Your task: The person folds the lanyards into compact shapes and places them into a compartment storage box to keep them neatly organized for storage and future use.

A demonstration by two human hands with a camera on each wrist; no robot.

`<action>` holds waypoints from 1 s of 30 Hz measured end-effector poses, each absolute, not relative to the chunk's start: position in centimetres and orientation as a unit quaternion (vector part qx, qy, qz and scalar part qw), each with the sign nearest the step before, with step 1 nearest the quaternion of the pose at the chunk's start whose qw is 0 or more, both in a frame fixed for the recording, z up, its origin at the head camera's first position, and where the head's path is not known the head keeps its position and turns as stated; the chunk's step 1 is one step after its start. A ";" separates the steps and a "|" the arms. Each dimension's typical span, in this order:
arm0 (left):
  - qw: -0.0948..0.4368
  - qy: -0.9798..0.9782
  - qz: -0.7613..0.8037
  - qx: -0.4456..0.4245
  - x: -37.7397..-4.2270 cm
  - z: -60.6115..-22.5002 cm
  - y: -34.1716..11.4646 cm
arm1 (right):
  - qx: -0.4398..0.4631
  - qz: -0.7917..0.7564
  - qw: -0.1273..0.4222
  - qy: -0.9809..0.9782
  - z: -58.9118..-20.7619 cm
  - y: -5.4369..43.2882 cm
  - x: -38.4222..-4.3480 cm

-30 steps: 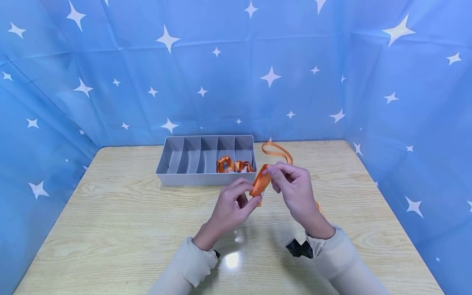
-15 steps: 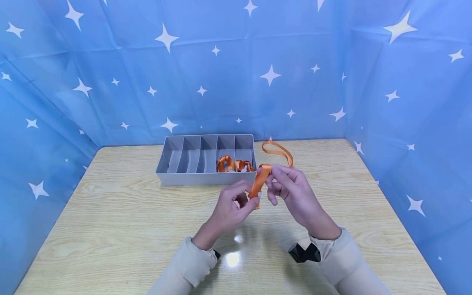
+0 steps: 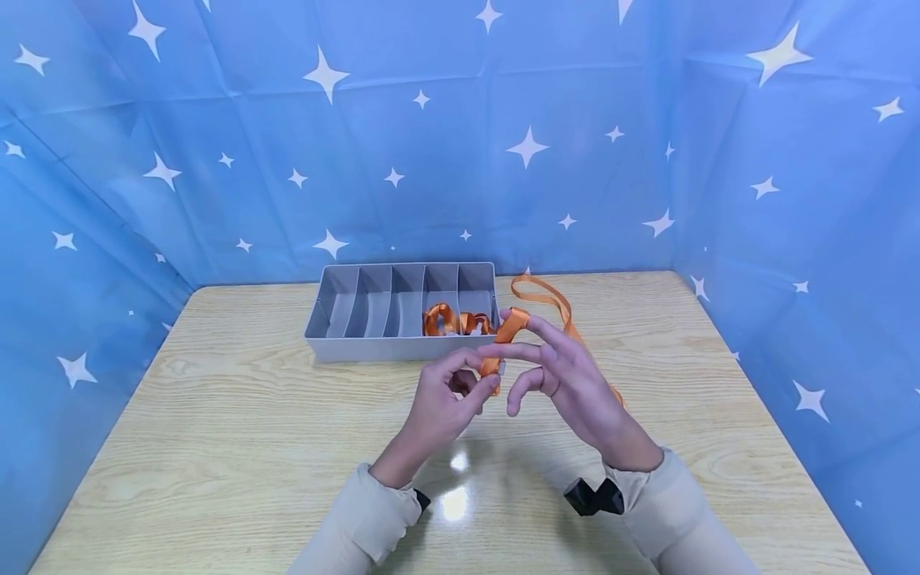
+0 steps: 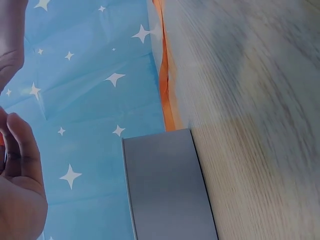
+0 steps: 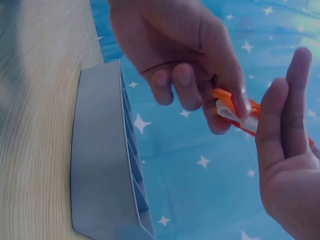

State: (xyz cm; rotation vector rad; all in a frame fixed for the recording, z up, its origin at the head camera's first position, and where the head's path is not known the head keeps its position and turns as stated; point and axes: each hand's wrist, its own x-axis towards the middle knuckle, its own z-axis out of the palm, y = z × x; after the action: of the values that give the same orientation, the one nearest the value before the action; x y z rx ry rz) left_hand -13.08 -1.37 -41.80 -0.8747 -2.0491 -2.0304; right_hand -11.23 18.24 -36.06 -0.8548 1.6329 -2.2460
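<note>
My left hand (image 3: 449,399) pinches a flattened coil of orange ribbon lanyard (image 3: 513,325) between thumb and fingers, just in front of the box. A white plastic clip (image 5: 227,111) shows at the pinch in the right wrist view. My right hand (image 3: 571,391) has its index finger through the upper end of the coil. Its middle finger stretches across the ribbon, and the other fingers are loosely bent. A loose length of orange strap (image 3: 564,307) lies on the table beyond the right hand and passes partly hidden behind it.
A grey divided box (image 3: 402,350) stands at the back of the table (image 3: 237,447). Orange lanyards (image 3: 440,319) lie in its two rightmost compartments. Blue star-printed cloth (image 3: 424,144) hangs behind and at both sides.
The right hand has let go of its pinch on the ribbon and spread its fingers, the index now inside the coil. The coil has shifted slightly left; the left hand keeps its pinch.
</note>
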 end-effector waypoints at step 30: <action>0.111 -0.680 -0.680 -0.250 -13.2 -42.3 -0.9 | -0.342 -0.700 0.028 0.626 -37.7 17.8 -11.4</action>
State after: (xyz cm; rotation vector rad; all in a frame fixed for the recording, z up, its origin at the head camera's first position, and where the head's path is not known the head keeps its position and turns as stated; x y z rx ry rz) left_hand -13.23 -0.85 -42.34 -0.7342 -1.9966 -1.9979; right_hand -11.39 17.80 -37.68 -1.0554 1.9330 -2.1625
